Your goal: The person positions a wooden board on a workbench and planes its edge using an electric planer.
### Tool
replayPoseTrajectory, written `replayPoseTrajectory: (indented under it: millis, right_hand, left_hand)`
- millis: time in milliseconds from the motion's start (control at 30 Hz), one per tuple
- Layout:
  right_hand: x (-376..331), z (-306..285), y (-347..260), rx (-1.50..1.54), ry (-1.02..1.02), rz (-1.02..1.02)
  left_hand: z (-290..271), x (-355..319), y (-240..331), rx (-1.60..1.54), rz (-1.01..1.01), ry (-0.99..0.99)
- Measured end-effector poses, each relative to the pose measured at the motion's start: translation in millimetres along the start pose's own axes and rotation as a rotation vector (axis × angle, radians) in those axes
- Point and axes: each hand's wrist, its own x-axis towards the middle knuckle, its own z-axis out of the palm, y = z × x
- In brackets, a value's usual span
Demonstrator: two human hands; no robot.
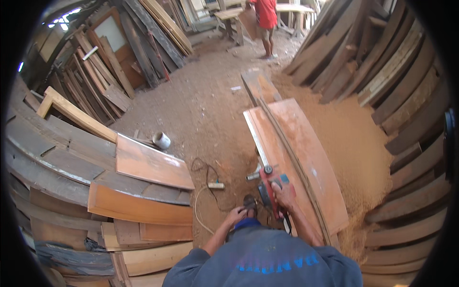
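1. The person is wearing a dark grey-blue T-shirt (270,246), its cloth showing small pale specks.
2. Bright blue lettering (311,259) is running across it, fading toward one end.
3. Short, loose sleeves (191,267) are ending above bare forearms (306,225).
4. The left hand (235,215) and right hand (284,195) are showing bare.
5. Vivid blue cloth (245,223) is peeking out beyond the shirt.
6. Dark footwear (249,201) is covering part of one foot.

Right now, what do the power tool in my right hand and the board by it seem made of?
Red power tool: probably plastic-bodied, going by its even red colour; painted metal is possible. Board: likely bare wood, given its matte, patchy reddish-brown face.
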Motion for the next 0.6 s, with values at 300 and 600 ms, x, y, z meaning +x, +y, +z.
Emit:
replayPoseTrajectory:
  millis: [300, 600]
  right_hand:
    - [6, 6, 18, 0.027, -0.055, -0.080]
    - [9, 10, 20, 0.087, -0.043, -0.043]
  left_hand:
    - [-57, -62, -144, -0.339, -0.486, 0.313]
    - [-21, -52, -158, -0.055, -0.395, 0.108]
